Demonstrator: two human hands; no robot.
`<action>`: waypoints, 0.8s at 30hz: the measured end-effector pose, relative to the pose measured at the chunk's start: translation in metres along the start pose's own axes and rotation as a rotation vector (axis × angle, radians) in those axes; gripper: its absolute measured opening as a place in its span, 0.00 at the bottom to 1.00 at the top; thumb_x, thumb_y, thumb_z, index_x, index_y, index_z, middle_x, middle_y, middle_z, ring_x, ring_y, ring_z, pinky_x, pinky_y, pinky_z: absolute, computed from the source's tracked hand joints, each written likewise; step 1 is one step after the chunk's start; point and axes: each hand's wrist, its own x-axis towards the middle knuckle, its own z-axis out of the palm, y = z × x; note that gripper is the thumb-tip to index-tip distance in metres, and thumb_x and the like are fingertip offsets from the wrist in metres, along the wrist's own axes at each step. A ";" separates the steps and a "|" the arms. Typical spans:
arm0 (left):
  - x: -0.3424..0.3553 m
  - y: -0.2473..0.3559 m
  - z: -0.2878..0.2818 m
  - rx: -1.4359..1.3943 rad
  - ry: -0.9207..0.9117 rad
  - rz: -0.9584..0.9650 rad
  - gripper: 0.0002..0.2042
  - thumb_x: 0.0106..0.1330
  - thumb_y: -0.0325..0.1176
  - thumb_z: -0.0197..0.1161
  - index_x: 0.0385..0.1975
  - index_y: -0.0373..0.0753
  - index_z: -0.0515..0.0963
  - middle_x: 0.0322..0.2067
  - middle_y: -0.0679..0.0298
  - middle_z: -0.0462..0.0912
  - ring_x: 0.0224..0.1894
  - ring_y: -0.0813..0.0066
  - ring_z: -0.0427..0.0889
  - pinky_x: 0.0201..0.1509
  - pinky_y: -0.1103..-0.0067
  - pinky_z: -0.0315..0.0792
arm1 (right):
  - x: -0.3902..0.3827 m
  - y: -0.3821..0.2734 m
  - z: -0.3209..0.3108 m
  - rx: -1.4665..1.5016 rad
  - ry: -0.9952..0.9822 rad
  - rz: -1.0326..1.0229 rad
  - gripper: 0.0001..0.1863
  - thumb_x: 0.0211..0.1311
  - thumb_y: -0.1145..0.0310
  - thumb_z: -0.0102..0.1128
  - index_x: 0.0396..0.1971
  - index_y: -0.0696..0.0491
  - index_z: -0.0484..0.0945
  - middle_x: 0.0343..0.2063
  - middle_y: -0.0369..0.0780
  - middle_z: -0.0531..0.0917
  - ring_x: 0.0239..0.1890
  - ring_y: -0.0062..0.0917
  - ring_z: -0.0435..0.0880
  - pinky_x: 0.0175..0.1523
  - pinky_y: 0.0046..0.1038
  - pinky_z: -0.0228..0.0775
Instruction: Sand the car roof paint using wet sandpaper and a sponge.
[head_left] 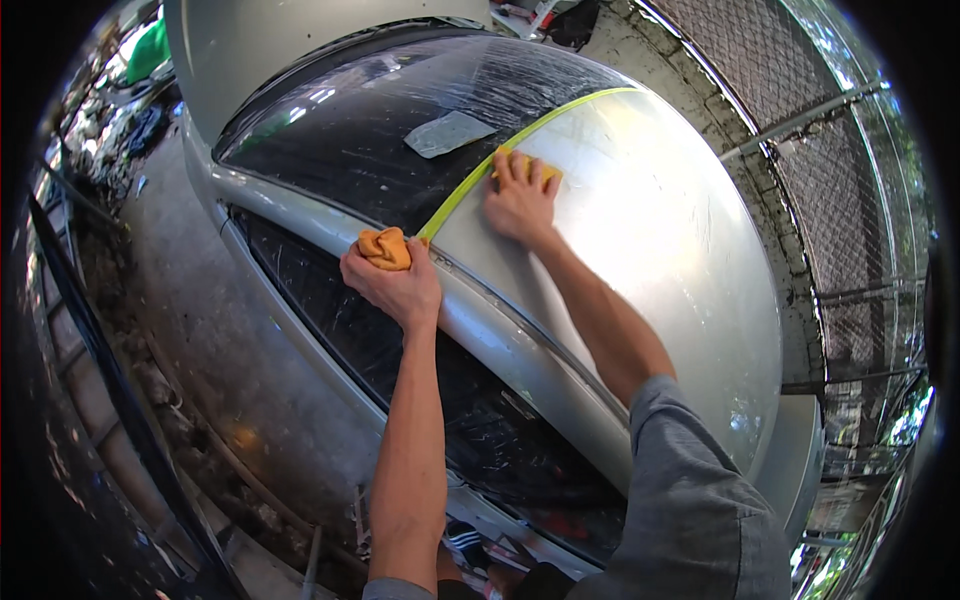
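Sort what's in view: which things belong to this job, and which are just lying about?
Belonging to the job:
orange cloth, in the left hand
yellow pad, under the right hand
silver car roof
yellow-green tape along its edge

Apparently lying about:
green item, upper left
dark bundle, top
grey sheet on the glass, perhaps for use

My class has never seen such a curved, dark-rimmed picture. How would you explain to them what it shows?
There is no machine here: these are a person's own bare hands. A wide fisheye camera on the person's head looks down at them; its lens bends straight edges. The right hand holds a yellow pad on a silver car roof. The left hand, near the roof's front corner, holds a crumpled orange cloth. Yellow-green tape follows the roof's front edge, and a grey sheet lies on the dark windshield.
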 end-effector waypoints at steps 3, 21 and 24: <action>0.013 -0.013 -0.022 0.075 0.011 0.060 0.30 0.54 0.33 0.69 0.52 0.30 0.60 0.55 0.43 0.60 0.61 0.47 0.60 0.63 0.58 0.60 | -0.101 -0.031 0.003 -0.010 0.026 -0.371 0.29 0.70 0.54 0.40 0.69 0.43 0.58 0.69 0.42 0.60 0.72 0.45 0.51 0.72 0.51 0.38; 0.016 -0.003 -0.002 0.114 -0.104 -0.022 0.27 0.59 0.41 0.70 0.51 0.33 0.67 0.57 0.48 0.60 0.62 0.52 0.60 0.64 0.60 0.61 | -0.073 0.058 -0.031 0.049 -0.018 -0.235 0.27 0.72 0.54 0.38 0.69 0.37 0.58 0.71 0.39 0.57 0.73 0.42 0.50 0.75 0.42 0.36; 0.060 -0.014 -0.035 0.238 -0.080 0.335 0.18 0.58 0.37 0.69 0.41 0.32 0.72 0.54 0.48 0.69 0.57 0.49 0.69 0.61 0.61 0.65 | -0.191 0.048 -0.038 0.117 -0.076 -0.310 0.29 0.70 0.54 0.38 0.71 0.37 0.55 0.72 0.38 0.55 0.74 0.42 0.49 0.75 0.45 0.34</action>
